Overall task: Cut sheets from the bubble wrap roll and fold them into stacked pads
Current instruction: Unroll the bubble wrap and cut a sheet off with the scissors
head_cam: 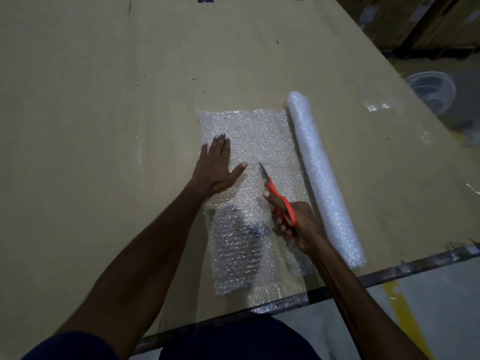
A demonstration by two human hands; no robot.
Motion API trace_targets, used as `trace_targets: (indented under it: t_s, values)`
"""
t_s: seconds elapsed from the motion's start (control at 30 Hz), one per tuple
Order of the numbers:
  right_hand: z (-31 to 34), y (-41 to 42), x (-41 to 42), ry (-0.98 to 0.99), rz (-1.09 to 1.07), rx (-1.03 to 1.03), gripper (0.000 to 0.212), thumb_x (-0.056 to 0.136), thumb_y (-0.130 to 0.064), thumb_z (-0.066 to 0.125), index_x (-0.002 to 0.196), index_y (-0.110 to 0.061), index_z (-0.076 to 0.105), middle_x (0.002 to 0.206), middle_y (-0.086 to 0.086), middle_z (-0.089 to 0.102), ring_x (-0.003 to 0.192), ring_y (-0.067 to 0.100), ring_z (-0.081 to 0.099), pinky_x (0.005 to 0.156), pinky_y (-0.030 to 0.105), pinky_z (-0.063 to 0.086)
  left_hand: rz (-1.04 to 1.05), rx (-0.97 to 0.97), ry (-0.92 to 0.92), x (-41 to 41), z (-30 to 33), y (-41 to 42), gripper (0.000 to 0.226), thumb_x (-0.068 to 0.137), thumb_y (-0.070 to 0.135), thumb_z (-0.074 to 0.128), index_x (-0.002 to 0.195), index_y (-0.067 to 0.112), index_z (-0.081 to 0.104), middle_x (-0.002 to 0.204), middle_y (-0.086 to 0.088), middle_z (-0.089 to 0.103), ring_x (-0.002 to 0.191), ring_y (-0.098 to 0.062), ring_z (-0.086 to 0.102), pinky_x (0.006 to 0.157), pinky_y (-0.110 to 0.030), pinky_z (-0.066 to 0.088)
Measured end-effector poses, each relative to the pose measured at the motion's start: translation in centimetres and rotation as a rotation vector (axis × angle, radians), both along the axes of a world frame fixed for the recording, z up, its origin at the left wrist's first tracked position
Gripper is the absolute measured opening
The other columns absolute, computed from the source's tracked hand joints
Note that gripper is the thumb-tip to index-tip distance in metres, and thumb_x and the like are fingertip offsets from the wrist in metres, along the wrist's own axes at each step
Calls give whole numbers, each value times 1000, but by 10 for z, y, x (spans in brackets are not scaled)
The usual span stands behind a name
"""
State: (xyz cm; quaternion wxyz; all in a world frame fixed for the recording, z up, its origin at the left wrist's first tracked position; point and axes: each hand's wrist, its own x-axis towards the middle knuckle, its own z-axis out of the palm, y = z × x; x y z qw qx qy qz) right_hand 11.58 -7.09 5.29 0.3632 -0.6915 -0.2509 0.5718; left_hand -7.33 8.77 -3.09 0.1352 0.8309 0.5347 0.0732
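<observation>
A bubble wrap roll (322, 178) lies on the cardboard-covered table (104, 100), with a sheet (249, 131) unrolled from it toward the left. My left hand (217, 168) presses flat on the sheet's left part, fingers straight and thumb spread. My right hand (298, 224) grips orange-handled scissors (276, 193); their blades point away from me into the sheet, about halfway along it. The sheet's near part looks parted along the scissors' line. Something dark shows through the near left part of the sheet.
The table's metal front edge (389, 274) runs close to my body. Beyond the right edge, a clear round plastic object (431, 87) sits on the floor, and cardboard boxes (428, 22) stand at the far right. A yellow floor line (405, 318) shows below.
</observation>
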Motion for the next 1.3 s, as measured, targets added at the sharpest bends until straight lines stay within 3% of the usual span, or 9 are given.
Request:
trace_targets:
  t_s: [0.33, 0.57, 0.67, 0.73, 0.8, 1.0, 1.3]
  values:
    - [-5, 7, -8, 31, -52, -15, 41, 78, -37, 87, 65, -5, 65, 51, 7, 53, 32, 11, 41, 33, 16, 30, -30, -25, -7, 3, 0, 23, 88, 99, 66, 22, 158, 3, 4, 166, -14, -3, 154, -24, -5, 124, -47, -1]
    - [1, 22, -11, -26, -38, -29, 48, 75, -49, 86, 61, -9, 64, 51, 6, 55, 35, 12, 42, 34, 18, 32, -31, 1, -16, -1, -12, 21, 90, 98, 68, 21, 158, 3, 5, 166, -14, 0, 154, -25, -2, 124, -47, 2]
    - [1, 23, -13, -5, -45, -15, 48, 77, -42, 86, 69, 1, 66, 52, 8, 53, 33, 10, 40, 33, 17, 31, -23, 2, -21, -1, -12, 21, 91, 97, 70, 20, 158, 4, 4, 166, -13, 0, 154, -25, -2, 124, -48, 3]
    - [-1, 20, -12, 25, -60, -6, 52, 79, -36, 86, 85, 13, 68, 52, 9, 52, 31, 10, 39, 32, 16, 29, -21, 0, -25, -2, -13, 21, 93, 96, 72, 18, 158, 4, 5, 166, -14, 1, 154, -25, -1, 124, -49, 3]
    - [-1, 17, -12, 39, -61, -11, 46, 80, -33, 85, 88, 8, 68, 50, 7, 50, 30, 10, 38, 32, 15, 28, -21, 1, -28, -2, -13, 20, 93, 96, 72, 17, 158, 4, 5, 167, -13, 0, 154, -25, -2, 124, -48, 3]
    - [1, 25, -16, -17, -40, -40, 48, 76, -49, 86, 61, -10, 63, 51, 6, 54, 36, 12, 41, 35, 17, 31, -23, 1, -22, -5, -14, 16, 95, 94, 74, 15, 158, 4, 4, 167, -12, -1, 154, -23, -3, 124, -48, 2]
    - [-6, 13, -13, 11, -36, -35, 45, 76, -42, 87, 65, -5, 64, 51, 7, 54, 34, 12, 40, 35, 17, 29, -14, 10, -22, -8, -15, 14, 93, 96, 73, 17, 158, 4, 5, 167, -12, -1, 154, -23, -3, 124, -47, 1]
